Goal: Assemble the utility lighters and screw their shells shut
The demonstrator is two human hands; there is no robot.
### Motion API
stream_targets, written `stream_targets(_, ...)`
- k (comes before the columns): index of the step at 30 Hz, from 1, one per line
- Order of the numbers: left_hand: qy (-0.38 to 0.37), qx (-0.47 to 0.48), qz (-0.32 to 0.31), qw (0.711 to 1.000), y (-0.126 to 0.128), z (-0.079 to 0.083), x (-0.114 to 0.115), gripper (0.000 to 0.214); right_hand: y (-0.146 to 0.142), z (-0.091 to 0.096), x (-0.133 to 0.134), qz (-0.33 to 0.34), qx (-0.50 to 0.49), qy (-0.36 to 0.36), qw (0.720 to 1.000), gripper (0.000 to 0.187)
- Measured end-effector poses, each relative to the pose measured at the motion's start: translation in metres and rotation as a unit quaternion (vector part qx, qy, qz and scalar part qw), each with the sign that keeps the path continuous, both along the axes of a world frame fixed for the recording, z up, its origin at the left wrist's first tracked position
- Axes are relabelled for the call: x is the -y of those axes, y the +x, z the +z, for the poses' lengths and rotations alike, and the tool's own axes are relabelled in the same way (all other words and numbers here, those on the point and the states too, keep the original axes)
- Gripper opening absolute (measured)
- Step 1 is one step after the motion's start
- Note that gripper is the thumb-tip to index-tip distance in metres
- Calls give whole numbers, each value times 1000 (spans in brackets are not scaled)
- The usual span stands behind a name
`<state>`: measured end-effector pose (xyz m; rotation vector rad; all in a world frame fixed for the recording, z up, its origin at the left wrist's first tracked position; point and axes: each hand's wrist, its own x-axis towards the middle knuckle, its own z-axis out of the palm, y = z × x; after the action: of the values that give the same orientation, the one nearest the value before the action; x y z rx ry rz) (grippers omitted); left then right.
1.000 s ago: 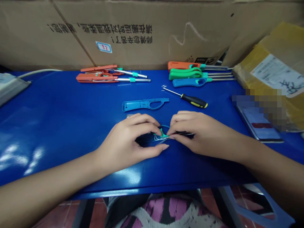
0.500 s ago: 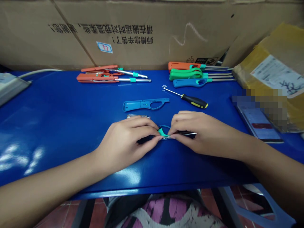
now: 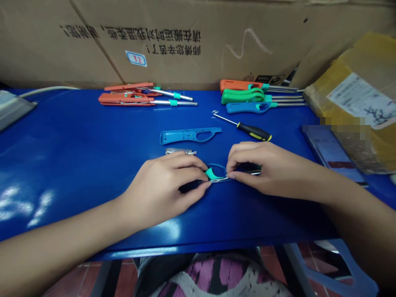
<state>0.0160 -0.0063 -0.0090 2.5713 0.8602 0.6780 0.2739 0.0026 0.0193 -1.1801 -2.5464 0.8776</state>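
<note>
A blue lighter shell half (image 3: 219, 165) lies at the table's near middle, its handle end hidden under my left hand (image 3: 173, 183). In it sits a green trigger (image 3: 212, 174), and a thin whitish wire (image 3: 220, 179) runs alongside. My left fingers are closed around the shell beside the trigger. The thumb and forefinger of my right hand (image 3: 255, 167) pinch the wire just right of the trigger. A metal lighter tube (image 3: 254, 172) shows partly beneath that hand. Just beyond my left fingers lies a clear fuel tank (image 3: 181, 151), with the other blue shell half (image 3: 190, 135) behind it.
A screwdriver (image 3: 253, 131) points at several small screws (image 3: 214, 113). Orange opened lighters (image 3: 125, 99) lie back left; a green lighter (image 3: 243, 96) and others lie back right. A phone (image 3: 334, 154) and a taped package (image 3: 361, 99) are at right. Cardboard (image 3: 173, 70) stands behind.
My right hand has shifted slightly right, away from the trigger, exposing more of the wire and shell loop. My left hand stays nearly in place.
</note>
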Motion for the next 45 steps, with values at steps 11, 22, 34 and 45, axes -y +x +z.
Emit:
stream_targets(11, -1, 17, 9, 1000, 5, 0, 2, 13, -3, 1, 4, -5, 17, 13, 1000, 7)
stream_targets(22, -8, -14, -1, 1000, 1, -3, 0, 9, -2, -3, 5, -14, 27, -24, 999, 2)
stream_targets(34, -31, -11, 18, 999, 4, -5, 2, 7, -6, -7, 6, 22, 9, -12, 1000, 3)
stream_targets(45, -20, -16, 6, 1000, 5, -4, 3, 8, -5, -3, 7, 20, -15, -27, 999, 5)
